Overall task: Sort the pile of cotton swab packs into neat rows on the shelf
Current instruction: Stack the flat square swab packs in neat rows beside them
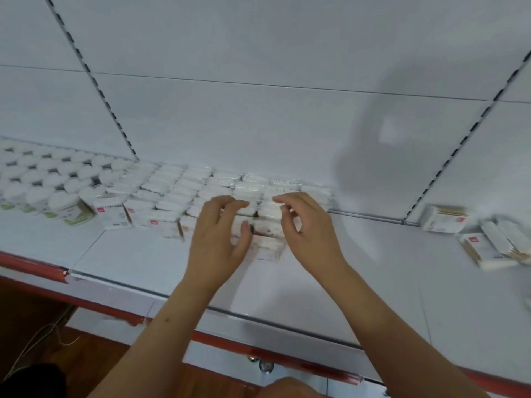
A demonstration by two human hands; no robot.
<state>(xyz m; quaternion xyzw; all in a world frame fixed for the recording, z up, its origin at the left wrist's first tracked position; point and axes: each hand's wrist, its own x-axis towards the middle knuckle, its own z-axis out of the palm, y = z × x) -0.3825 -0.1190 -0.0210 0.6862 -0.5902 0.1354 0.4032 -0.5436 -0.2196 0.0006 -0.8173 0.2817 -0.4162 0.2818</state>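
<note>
Rows of white cotton swab packs [172,191] stand on the white shelf [373,282], running from the back panel toward the front. My left hand [218,239] and my right hand [307,225] rest on either side of the nearest packs [268,225] in the rightmost rows, fingers curled against them. The front pack [267,249] sits between both hands. A loose pile of swab packs [494,242] lies at the far right of the shelf. The picture is blurred, so the exact grip is hard to read.
Round white swab tubs [48,182] fill the shelf at the left. The shelf's red front edge [218,340] runs diagonally below my forearms. Slotted uprights [94,84] cross the white back panel. A brown floor with a cable [37,343] shows at the lower left.
</note>
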